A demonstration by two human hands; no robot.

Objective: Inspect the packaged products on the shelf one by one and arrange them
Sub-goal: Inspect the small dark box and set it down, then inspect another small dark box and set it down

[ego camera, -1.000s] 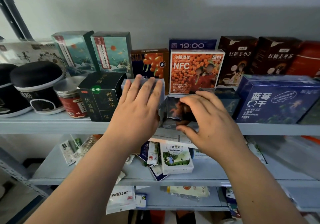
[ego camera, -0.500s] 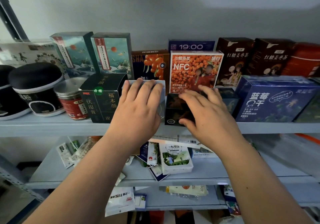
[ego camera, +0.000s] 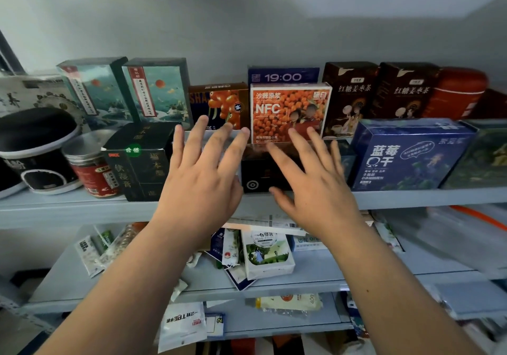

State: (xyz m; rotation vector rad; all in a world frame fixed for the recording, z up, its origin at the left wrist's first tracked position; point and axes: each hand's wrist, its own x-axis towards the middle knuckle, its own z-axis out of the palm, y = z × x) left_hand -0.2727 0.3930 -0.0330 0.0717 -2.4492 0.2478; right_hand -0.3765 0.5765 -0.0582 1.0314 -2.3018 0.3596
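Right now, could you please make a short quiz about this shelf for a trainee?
1. True or false: the left hand holds the small black box.
2. Which box stands directly behind the small black box? A: the orange NFC box. B: a white box. C: a yellow box.
3. Fill in: the large blue box stands to the ___ of the right hand.
Key: 1 false; 2 A; 3 right.

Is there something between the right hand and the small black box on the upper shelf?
Nothing visible does. The open right hand covers the right part of the small black box in this view; the open left hand is at its left edge.
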